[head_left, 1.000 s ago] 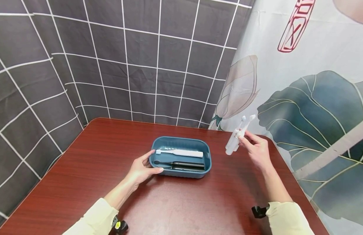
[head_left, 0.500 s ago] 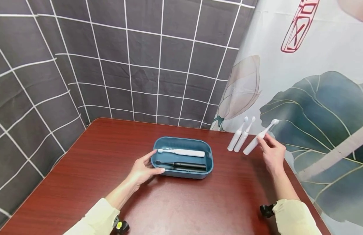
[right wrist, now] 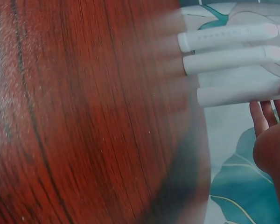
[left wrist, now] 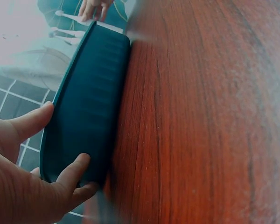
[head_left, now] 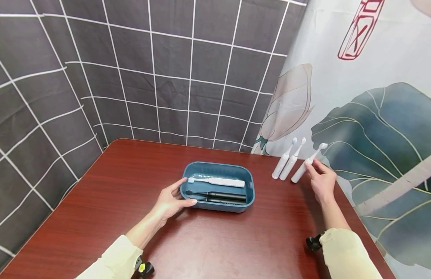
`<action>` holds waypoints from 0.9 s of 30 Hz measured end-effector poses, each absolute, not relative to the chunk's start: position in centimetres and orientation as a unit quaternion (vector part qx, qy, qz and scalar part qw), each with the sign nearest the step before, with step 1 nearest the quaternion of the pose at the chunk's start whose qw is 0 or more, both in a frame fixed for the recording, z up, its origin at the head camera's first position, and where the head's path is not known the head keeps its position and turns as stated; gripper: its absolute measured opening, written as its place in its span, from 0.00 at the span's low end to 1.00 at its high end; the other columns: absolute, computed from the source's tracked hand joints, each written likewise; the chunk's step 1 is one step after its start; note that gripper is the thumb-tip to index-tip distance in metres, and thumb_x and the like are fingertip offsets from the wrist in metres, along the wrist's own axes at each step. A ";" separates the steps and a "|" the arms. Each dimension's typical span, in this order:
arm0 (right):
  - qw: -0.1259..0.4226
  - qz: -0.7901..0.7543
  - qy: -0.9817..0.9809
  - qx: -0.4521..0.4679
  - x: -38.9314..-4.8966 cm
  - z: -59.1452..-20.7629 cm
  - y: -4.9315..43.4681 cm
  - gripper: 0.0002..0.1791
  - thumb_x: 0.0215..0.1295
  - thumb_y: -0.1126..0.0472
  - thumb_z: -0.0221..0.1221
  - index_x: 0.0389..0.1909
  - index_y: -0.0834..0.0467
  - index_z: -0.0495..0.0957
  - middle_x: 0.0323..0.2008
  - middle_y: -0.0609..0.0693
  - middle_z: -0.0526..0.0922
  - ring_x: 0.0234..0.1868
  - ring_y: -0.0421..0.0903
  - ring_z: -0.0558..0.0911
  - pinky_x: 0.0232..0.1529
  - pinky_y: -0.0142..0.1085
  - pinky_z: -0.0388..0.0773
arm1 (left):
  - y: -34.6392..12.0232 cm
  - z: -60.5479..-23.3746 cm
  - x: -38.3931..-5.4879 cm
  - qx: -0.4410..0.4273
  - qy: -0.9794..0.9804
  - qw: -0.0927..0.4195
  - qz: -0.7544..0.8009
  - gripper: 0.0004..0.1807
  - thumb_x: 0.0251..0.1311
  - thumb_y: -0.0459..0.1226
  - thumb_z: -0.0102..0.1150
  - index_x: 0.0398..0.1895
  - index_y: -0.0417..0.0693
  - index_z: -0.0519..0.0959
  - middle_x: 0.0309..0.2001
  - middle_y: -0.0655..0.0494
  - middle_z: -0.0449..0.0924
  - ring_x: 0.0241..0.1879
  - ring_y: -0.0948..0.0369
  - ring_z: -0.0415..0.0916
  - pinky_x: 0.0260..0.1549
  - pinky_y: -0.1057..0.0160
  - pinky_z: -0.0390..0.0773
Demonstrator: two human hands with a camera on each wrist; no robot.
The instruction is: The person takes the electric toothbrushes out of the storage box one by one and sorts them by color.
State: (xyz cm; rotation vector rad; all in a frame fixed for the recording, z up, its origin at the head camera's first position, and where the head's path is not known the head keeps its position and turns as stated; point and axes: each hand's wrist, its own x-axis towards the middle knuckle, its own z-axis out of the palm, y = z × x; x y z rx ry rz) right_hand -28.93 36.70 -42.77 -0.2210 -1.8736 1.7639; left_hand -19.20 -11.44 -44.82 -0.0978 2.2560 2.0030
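Observation:
A blue plastic bin [head_left: 217, 207] sits mid-table, its left end gripped by my left hand [head_left: 167, 202], with a thumb at the near side. Inside lie a white electric toothbrush [head_left: 225, 182] and a black one [head_left: 225, 195], with a second dark toothbrush partly hidden beside it. On the right, my right hand [head_left: 323, 183] pinches a white electric toothbrush [head_left: 300, 171], which stands slightly tilted at the table. Just left of it, two more white toothbrushes [head_left: 280, 166] stand upright, close together. In the right wrist view, fingers touch the held toothbrush [right wrist: 238, 94] partway up its handle.
The reddish-brown wooden table [head_left: 215, 244] has its right edge close beyond the standing toothbrushes. A dark grid-patterned curtain [head_left: 173, 89] hangs behind, and a white curtain with lotus print [head_left: 316, 100] hangs at the right.
A second ago the white toothbrushes were bunched at my right hand. Since then two stand by themselves; the third, still held, moved right, then slightly back left. The left hand stays on the bin.

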 end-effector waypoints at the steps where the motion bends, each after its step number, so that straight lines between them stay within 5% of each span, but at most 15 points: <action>1: 0.277 0.653 -0.700 -0.082 -29.1 -43.1 36.8 0.24 0.61 0.69 0.68 0.60 0.67 0.78 0.35 0.38 0.85 0.33 0.32 0.84 0.34 0.22 0.79 | -11.4 -44.8 -19.2 -0.032 0.746 0.062 0.662 0.48 0.47 0.33 0.80 0.74 0.49 0.68 0.72 0.41 0.65 0.68 0.44 0.67 0.62 0.48 0.70; 17: 0.275 0.601 -0.748 -0.063 -29.0 -42.3 35.8 0.22 0.64 0.73 0.64 0.60 0.71 0.76 0.36 0.37 0.83 0.33 0.30 0.81 0.34 0.20 0.79 | -11.3 -45.0 -19.3 -0.043 0.748 0.061 0.659 0.48 0.46 0.34 0.81 0.74 0.53 0.68 0.70 0.42 0.67 0.68 0.46 0.67 0.62 0.50 0.71; 27: 0.278 0.572 -0.769 -0.071 -30.8 -44.1 36.6 0.23 0.67 0.64 0.65 0.62 0.66 0.78 0.36 0.34 0.83 0.35 0.30 0.80 0.35 0.19 0.77 | -11.4 -45.1 -19.3 -0.033 0.745 0.058 0.664 0.48 0.46 0.33 0.80 0.74 0.49 0.68 0.71 0.41 0.65 0.67 0.45 0.68 0.62 0.50 0.71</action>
